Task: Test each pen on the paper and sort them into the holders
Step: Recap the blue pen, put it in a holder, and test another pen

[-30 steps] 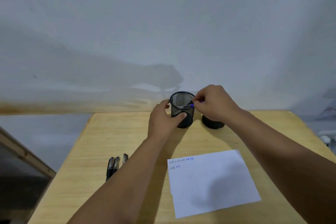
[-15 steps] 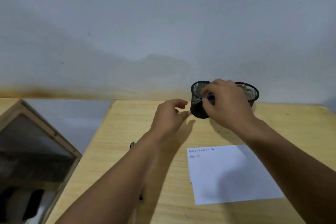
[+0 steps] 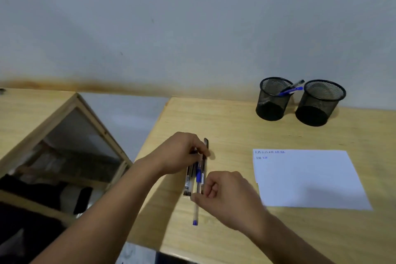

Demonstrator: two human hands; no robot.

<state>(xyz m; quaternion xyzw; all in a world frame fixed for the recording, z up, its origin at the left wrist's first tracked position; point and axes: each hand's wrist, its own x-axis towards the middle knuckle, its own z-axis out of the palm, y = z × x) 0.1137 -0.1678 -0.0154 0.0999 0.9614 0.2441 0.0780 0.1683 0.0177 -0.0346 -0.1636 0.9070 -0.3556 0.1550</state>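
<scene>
A blue-tipped pen (image 3: 196, 203) with a clear barrel is pinched by both hands near the table's left edge. My left hand (image 3: 182, 152) grips its upper end and my right hand (image 3: 227, 197) closes on its middle. Under it lie black pens (image 3: 188, 180) side by side on the wooden table (image 3: 225, 126). A white paper (image 3: 308, 180) with blue scribbles at its top left lies to the right. Two black mesh holders stand at the back: the left holder (image 3: 273, 100) contains blue pens (image 3: 290, 90), the right holder (image 3: 320, 105) looks empty.
The table's left edge runs just left of my left hand. Beyond a gap stands a wooden framed cabinet (image 3: 64, 152) with dark items inside. A pale wall rises behind the holders.
Both hands left the mesh holders and came down to the pens at the table's left edge. A blue pen stays in the left holder. My view swung left and down.
</scene>
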